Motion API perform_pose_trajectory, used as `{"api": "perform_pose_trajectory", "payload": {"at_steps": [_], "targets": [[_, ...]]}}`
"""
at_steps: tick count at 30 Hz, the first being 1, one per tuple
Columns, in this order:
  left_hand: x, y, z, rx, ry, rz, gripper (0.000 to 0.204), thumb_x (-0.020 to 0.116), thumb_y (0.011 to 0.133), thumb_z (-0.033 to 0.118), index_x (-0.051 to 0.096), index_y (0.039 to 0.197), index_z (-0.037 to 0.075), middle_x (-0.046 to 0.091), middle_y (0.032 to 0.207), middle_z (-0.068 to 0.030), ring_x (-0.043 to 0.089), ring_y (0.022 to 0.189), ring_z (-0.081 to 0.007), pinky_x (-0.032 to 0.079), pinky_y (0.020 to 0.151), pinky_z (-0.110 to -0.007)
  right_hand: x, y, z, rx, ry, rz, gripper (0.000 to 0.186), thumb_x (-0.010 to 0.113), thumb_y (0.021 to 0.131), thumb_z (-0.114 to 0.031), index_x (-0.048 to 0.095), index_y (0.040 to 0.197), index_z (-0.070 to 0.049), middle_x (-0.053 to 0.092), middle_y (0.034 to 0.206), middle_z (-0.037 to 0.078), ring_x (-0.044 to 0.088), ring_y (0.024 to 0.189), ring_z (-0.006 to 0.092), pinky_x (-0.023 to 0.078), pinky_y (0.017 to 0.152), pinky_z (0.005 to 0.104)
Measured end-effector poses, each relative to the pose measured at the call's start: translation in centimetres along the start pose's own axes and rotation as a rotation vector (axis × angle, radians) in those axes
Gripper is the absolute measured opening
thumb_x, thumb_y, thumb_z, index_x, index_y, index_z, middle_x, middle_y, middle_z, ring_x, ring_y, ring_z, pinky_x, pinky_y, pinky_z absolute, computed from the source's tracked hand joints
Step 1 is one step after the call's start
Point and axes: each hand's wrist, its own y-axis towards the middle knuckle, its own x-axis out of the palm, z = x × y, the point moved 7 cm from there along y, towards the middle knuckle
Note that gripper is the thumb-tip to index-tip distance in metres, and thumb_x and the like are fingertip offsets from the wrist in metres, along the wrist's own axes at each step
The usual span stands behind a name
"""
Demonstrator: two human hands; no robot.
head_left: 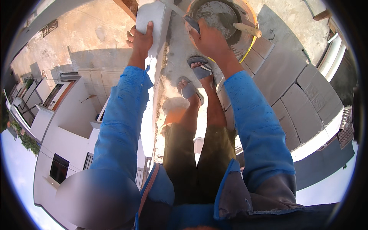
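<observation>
My left hand [141,41] grips the edge of a long pale grey block [150,13], thumb along its top and fingers curled over the left side. My right hand [210,38] is closed around the dark handle of a tool [191,23]. Its flat, narrow metal blade runs up and left toward the block and leaves the picture at the top, so its exact kind is not clear. Just beyond the right hand stands a round mortar tub [254,19] with an orange-yellow rim. Wet grey mortar [216,14] fills it, and a wooden-handled tool [247,29] rests across its side.
My sandalled feet [199,69] stand on a narrow, mortar-stained surface [178,57] between the pale block and a wall of large grey blocks [297,109] on the right. Down at the left lie a concrete yard [99,23] and a white house [69,126].
</observation>
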Motion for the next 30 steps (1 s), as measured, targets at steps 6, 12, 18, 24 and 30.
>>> {"api": "perform_pose_trajectory", "payload": {"at_steps": [6, 12, 18, 24, 30], "targets": [[-1.7, 0.1, -3.1, 0.159, -0.169, -0.364, 0.1, 0.075, 0.101, 0.05, 0.019, 0.165, -0.003, 0.058, 0.141, -0.0313, 0.068, 0.124, -0.0393, 0.063, 0.099, -0.051, -2.7, -4.1, -4.5, -0.094, 0.068, 0.074, 0.035, 0.062, 0.105, -0.033, 0.057, 0.119, -0.001, 0.074, 0.09, 0.027, 0.072, 0.087, 0.0494, 0.056, 0.078, 0.0594], [-2.5, -4.2, -11.3, 0.277, 0.163, -0.444, 0.099, 0.08, 0.099, 0.049, 0.024, 0.166, 0.001, 0.058, 0.147, -0.0264, 0.061, 0.135, -0.0341, 0.054, 0.108, -0.045, -0.3, -6.2, -4.7, -0.015, 0.088, -0.096, 0.034, 0.064, 0.104, -0.03, 0.057, 0.115, 0.001, 0.073, 0.091, 0.029, 0.071, 0.088, 0.051, 0.054, 0.079, 0.0598], [-2.3, -5.3, -13.9, 0.204, -0.003, -0.397, 0.09, 0.08, 0.098, 0.05, 0.038, 0.159, -0.001, 0.063, 0.143, -0.0211, 0.062, 0.13, -0.0297, 0.053, 0.107, -0.042, 3.8, -7.9, -3.0, -0.029, 0.008, -0.181, 0.035, 0.061, 0.106, -0.03, 0.056, 0.118, 0.002, 0.073, 0.091, 0.03, 0.072, 0.088, 0.0515, 0.054, 0.081, 0.0589], [-3.9, -8.7, -22.2, 0.109, -0.008, -0.468, 0.091, 0.082, 0.097, 0.046, 0.039, 0.162, 0.0, 0.064, 0.145, -0.0211, 0.065, 0.13, -0.0307, 0.054, 0.106, -0.042, 5.8, -15.0, -5.2, -0.212, 0.127, -0.133, 0.039, 0.065, 0.105, -0.041, 0.058, 0.123, -0.007, 0.074, 0.087, 0.02, 0.074, 0.081, 0.0447, 0.059, 0.07, 0.0535], [-3.4, -12.2, -27.7, 0.023, -0.182, -0.498, 0.074, 0.074, 0.105, 0.033, 0.042, 0.163, 0.0, 0.065, 0.147, -0.0194, 0.064, 0.132, -0.0293, 0.052, 0.109, -0.039, 12.5, -17.5, -0.6, -0.293, -0.024, -0.188, 0.037, 0.07, 0.104, -0.035, 0.058, 0.123, -0.005, 0.075, 0.099, 0.021, 0.075, 0.087, 0.0437, 0.06, 0.074, 0.0512]]}}
